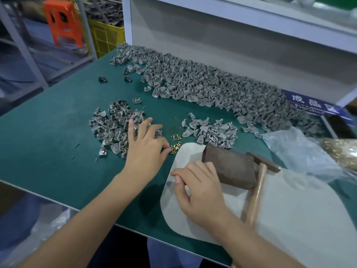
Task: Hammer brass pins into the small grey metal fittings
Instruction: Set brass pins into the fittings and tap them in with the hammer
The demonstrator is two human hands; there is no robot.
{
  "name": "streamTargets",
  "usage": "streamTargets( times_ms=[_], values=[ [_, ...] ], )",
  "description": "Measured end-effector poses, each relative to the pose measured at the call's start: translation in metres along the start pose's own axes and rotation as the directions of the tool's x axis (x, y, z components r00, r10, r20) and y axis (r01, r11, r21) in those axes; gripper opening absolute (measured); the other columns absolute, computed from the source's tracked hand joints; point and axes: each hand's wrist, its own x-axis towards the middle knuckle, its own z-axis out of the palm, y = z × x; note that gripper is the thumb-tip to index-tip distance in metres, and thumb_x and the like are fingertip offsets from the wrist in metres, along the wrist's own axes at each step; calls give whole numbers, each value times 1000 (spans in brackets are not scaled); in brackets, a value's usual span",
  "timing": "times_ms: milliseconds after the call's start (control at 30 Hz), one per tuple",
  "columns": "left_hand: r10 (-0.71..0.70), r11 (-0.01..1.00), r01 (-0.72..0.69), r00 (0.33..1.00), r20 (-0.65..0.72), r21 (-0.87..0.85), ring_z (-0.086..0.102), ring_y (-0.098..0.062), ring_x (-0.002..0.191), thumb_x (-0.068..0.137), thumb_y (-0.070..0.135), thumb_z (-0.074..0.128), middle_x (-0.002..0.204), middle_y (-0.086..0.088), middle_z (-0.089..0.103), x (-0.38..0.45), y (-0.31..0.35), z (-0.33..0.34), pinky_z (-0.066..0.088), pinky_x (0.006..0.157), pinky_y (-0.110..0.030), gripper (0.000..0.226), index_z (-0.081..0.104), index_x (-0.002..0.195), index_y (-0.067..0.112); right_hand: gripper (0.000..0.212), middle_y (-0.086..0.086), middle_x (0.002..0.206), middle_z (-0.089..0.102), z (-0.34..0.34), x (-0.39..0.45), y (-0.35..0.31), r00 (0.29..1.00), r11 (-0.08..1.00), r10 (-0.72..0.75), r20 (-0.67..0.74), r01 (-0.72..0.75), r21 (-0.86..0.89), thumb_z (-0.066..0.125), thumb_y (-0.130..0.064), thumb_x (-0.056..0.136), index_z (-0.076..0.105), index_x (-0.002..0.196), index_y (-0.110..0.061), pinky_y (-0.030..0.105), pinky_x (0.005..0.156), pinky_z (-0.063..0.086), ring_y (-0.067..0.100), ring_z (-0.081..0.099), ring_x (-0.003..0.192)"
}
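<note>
The green tabletop is looking matte and felt-like, and a big ridge of dull grey fittings is running along it well beyond both hands, all little curved cast wedges. A pale smooth mat with rounded corners is lying under the right hand, and a rusty brown metal block is sitting on it, touching that hand's far side. A hammer with a wooden handle is leaning against the block just right of the hand. A crinkly clear plastic bag is lying further right.

A smaller shinier pile of fittings is sitting under the left hand's fingers, and another small pile is lying beyond the right hand.

Left hand is lying palm down, fingers spread over its pile, thumb and forefinger pinching at the scattered brass pins just to its right. Right hand is curling loosely, fingertips pinching together; can't tell what's in there.
</note>
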Motion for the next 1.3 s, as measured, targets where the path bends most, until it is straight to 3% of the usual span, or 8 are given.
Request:
streamTargets(
  times_ms=[200, 367, 567, 733, 900, 1133, 1200, 1300],
  values=[
    [47, 996, -51, 997, 58, 75, 19, -32, 154, 100, 27, 63, 152, -9, 47, 1, 2, 8, -1, 126, -57, 17, 75, 103, 15, 17, 1, 83, 62, 0, 0, -2, 997, 993, -66, -27, 63, -97, 57, -16, 96, 74, 93, -13, 37, 73, 36, 24, 54, 76],
    [40, 997, -47, 993, -110, -66, 34, -40, 148, 100, 17, 64, 142, -17, 55, -9, 13, 8, 14, 124, -60, 13, 69, 99, 5, 19, 1, 84, 61, -2, -2, -2, 993, 995, -68, -98, 60, -75, 55, -17, 98, 73, 95, -13, 38, 72, 35, 24, 53, 77],
    [5, 970, -36, 992, -128, -240, 32, -37, 148, 100, 12, 62, 142, -16, 54, -12, 21, 13, 24, 119, -60, 7, 66, 102, 6, 24, 0, 84, 63, 2, 9, -7, 983, 981, -130, -130, 109, -158, 52, -22, 100, 74, 93, -17, 40, 72, 37, 24, 54, 77],
    [59, 873, -187, 957, -284, -451, 40, -25, 138, 101, 18, 51, 124, -4, 59, -2, 18, -3, 31, 117, -45, 18, 66, 100, 8, 21, -2, 95, 66, -14, 45, 4, 961, 988, 116, -251, -137, -70, 65, -16, 94, 75, 112, -18, 43, 80, 43, 25, 58, 89],
    [166, 819, -221, 975, -150, -530, 25, -27, 148, 106, 30, 44, 142, -6, 50, 18, 26, -27, 13, 121, -22, 29, 67, 104, 14, 25, -11, 99, 73, -35, 72, 32, 978, 956, 206, -34, -194, 222, 73, -14, 93, 77, 117, -21, 49, 89, 46, 19, 60, 95],
    [191, 655, -104, 981, 31, -748, 30, -3, 146, 102, 30, 57, 142, 16, 55, 51, 34, -33, 20, 114, -11, 15, 71, 101, 36, 11, -24, 91, 69, -46, 75, 61, 941, 905, 318, -117, -264, 334, 77, -22, 92, 78, 99, -30, 49, 86, 49, 12, 62, 90],
    [183, 707, -154, 983, -33, -690, 33, -6, 144, 104, 27, 57, 141, 14, 57, 62, 33, -26, 20, 116, -13, 17, 73, 106, 35, 8, -22, 91, 68, -48, 71, 70, 926, 901, 350, -142, -292, 321, 71, -23, 95, 73, 98, -30, 43, 87, 51, 12, 63, 91],
    [119, 904, -131, 991, -56, -406, 37, -21, 141, 103, 19, 57, 140, 5, 58, 82, 23, -7, 26, 120, -41, 24, 69, 123, 28, 7, -17, 90, 67, -52, 60, 82, 882, 855, 448, -147, -375, 358, 67, -17, 99, 68, 96, -23, 21, 82, 48, 10, 64, 89]
  ],
)
